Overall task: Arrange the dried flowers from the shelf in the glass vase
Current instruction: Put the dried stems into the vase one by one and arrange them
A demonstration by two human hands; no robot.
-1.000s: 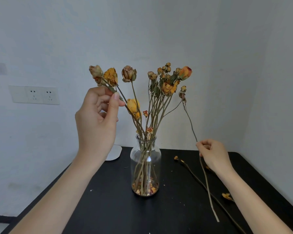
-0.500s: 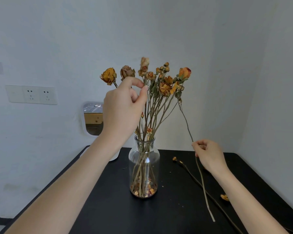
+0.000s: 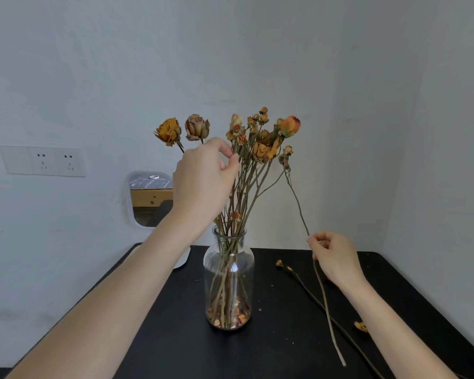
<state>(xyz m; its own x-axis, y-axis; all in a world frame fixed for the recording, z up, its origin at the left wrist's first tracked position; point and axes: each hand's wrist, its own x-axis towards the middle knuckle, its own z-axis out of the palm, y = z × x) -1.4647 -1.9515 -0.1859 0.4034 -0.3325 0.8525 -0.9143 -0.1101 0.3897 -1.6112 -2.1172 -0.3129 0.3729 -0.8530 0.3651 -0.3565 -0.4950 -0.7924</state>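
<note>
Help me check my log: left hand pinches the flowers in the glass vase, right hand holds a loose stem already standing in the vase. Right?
No. The head view shows the loose stem in the right hand outside the glass vase, to its right, its lower end over the black table. The left hand does pinch the dried flowers in the vase.

One vase (image 3: 228, 269), two hands (image 3: 203, 181) (image 3: 337, 258) — two sockets (image 3: 42, 161) (image 3: 69, 162)

A person's left hand (image 3: 203, 181) pinches the flowers (image 3: 260, 149) standing in a vase (image 3: 228, 280) on a black table (image 3: 175, 337). The right hand (image 3: 335, 258) grips a single stem (image 3: 298, 203) nearly upright beside it. A loose stem (image 3: 307, 288) lies nearby.
</note>
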